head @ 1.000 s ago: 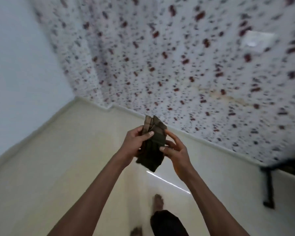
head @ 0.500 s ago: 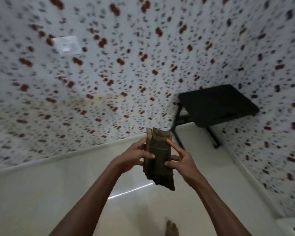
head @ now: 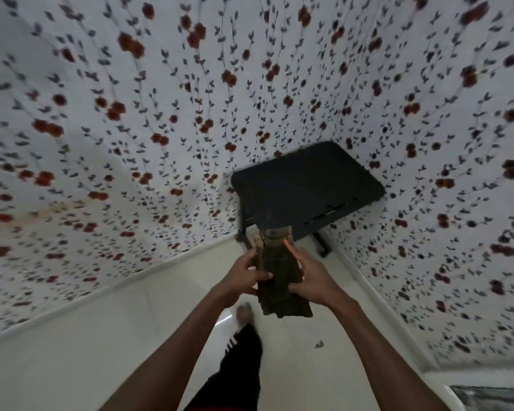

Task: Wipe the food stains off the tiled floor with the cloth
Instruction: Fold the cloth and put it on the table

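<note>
Floral wallpaper [head: 131,120], white with rust-red blossoms and dark leafy stems, covers the left wall down to a pale skirting, with a faint orange-brown smear low at the far left. Below it lies the glossy cream tiled floor [head: 86,336], catching a streak of reflected light. At centre, two bare forearms reach forward. The left hand [head: 244,277] wraps its fingers around the left edge of a folded cloth [head: 279,280], thumb laid across the front; the right hand [head: 312,277] grips the opposite edge, forefinger extended up along the fabric. The cloth is dark olive-brown, striped or ribbed, folded into a long upright strip and held in the air, clear of the floor. It partly hides a black folding table [head: 306,185] with rounded corners and thin legs standing in the corner behind. Beneath the hands a bare foot [head: 244,312] and a dark trouser leg [head: 238,366] show. A small dark fleck [head: 319,344] lies on the tiles to the right, near the papered right wall.
</note>
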